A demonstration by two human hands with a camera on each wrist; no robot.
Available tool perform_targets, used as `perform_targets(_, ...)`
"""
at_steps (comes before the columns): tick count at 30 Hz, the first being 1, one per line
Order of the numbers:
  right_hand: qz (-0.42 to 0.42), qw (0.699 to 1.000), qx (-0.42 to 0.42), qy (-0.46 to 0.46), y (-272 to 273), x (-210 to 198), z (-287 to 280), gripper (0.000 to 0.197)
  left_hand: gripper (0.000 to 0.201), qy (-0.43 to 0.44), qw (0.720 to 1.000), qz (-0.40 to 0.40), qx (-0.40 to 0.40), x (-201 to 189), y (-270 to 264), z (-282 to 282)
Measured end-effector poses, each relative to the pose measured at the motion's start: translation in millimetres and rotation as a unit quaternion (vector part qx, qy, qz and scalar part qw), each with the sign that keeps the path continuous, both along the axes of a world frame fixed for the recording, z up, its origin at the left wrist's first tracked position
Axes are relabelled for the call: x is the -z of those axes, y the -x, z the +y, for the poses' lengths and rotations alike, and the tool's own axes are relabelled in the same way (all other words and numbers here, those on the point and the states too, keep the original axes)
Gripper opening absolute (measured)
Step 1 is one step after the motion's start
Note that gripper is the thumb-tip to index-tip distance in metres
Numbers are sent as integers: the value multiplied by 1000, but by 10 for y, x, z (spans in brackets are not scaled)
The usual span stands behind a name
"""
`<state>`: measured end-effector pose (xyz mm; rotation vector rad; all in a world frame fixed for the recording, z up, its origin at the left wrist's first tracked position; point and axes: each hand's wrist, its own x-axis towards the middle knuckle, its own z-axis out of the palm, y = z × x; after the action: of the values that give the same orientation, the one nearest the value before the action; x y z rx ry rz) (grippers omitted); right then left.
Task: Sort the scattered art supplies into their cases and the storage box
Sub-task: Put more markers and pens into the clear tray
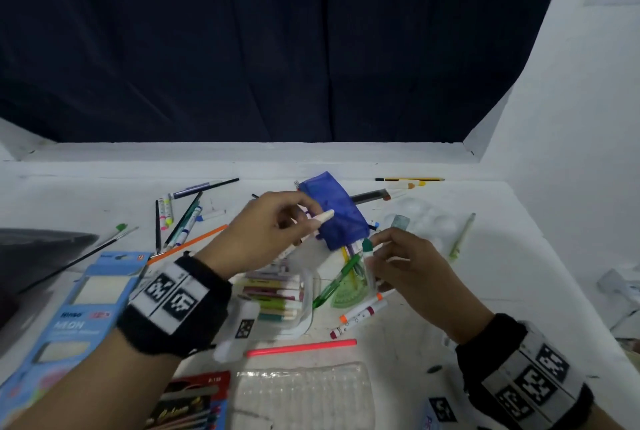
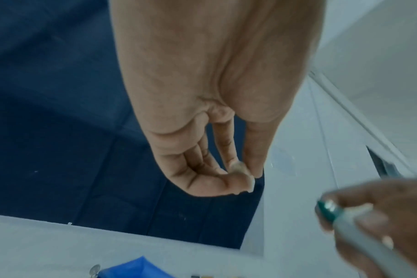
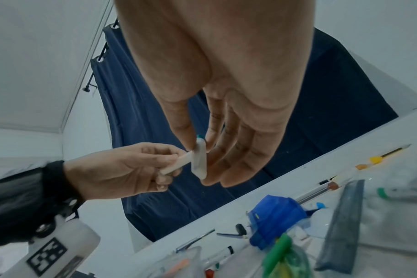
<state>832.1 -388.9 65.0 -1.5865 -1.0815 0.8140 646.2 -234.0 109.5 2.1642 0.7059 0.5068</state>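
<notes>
Both hands are pinching markers, left (image 1: 263, 232) a cream one (image 1: 320, 220), right (image 1: 398, 263) a green-capped one (image 1: 367, 249); several are filling the case (image 1: 306, 305), many lying scattered.

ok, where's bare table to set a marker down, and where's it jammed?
Free: the white table right of the orange-capped markers, past the right hand; also the back strip behind the blue mesh pouch. Crowded: the centre, around the clear marker case, green protractor and pink stick.
</notes>
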Motion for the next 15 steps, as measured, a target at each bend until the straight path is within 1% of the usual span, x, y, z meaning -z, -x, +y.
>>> perform_targets(3,41,998,-40,-8,206,-13,-24,21,16,8,998,-59,-29,-5,437,-219)
perform_targets(7,40,995,-91,10,533,55,-89,29,24,49,991,-101,-70,238,928,-481)
perform_targets(9,45,992,-111,27,727,116,-128,31,30,81,989,-95,-78,401,1155,-593)
perform_targets(11,45,991,-121,43,867,189,-161,29,33,94,989,-86,-74,556,1316,-677)
perform_targets(13,44,988,-134,67,1035,275,-177,23,30,93,991,-65,-71,689,1477,-761)
perform_targets(15,27,985,-145,89,1173,350,-186,18,20,74,995,-28,-65,790,1584,-828)
